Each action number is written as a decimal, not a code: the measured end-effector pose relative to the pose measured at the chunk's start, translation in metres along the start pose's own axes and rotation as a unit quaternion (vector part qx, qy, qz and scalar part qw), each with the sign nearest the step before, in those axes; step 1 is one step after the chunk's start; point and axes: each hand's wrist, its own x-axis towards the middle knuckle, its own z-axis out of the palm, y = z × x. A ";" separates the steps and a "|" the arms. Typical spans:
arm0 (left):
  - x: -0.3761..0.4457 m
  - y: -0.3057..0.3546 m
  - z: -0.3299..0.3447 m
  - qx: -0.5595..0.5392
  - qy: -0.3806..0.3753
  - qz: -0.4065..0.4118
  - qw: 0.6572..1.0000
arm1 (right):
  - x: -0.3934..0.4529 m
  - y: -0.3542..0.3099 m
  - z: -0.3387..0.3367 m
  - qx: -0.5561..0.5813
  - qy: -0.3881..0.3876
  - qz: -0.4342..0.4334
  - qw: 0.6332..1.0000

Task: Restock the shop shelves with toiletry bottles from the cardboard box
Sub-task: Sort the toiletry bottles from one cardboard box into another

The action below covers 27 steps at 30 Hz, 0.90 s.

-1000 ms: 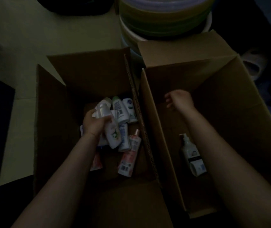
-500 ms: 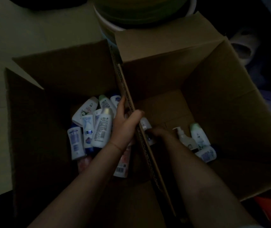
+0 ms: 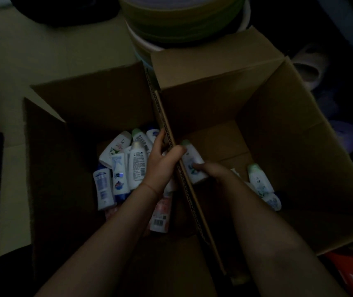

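- Inside the right-hand cardboard box (image 3: pixel 289 129), just beside the shared wall, a white bottle with a green cap (image 3: pixel 191 161) was held by the right hand (image 3: pixel 212 170), whose fingers were curled round its lower body.
- The left hand (image 3: pixel 160 161) gripped the upright cardboard wall (image 3: pixel 167 129) between the two boxes, thumb hooked over the edge on the right side and fingers on the left; it held no bottle.
- A couple more green-capped bottles (image 3: pixel 259 181) lay on the right box's floor, partly hidden by the right forearm.
- The left-hand box (image 3: pixel 64 146) held a loose heap of bottles (image 3: pixel 126 166), lying at all angles and touching one another.
- The room was dim, so labels were hard to read; picking the wrong product seemed a real risk to me.
- The grip sat low on a smooth bottle, which could slip as it was lifted clear of the wall.
- Basins (image 3: pixel 182 24) stood stacked behind the boxes.
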 end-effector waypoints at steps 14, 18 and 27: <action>-0.016 0.063 -0.016 -0.100 0.042 0.021 0.994 | -0.197 -0.101 0.001 0.039 -0.027 -0.391 0.919; -0.016 0.065 -0.054 -0.257 -0.024 -0.078 0.963 | -0.209 -0.121 0.037 -0.099 0.025 -0.440 0.892; 0.013 -0.009 -0.089 0.078 0.183 -0.153 0.968 | -0.170 -0.099 -0.014 -0.084 0.158 -0.330 0.927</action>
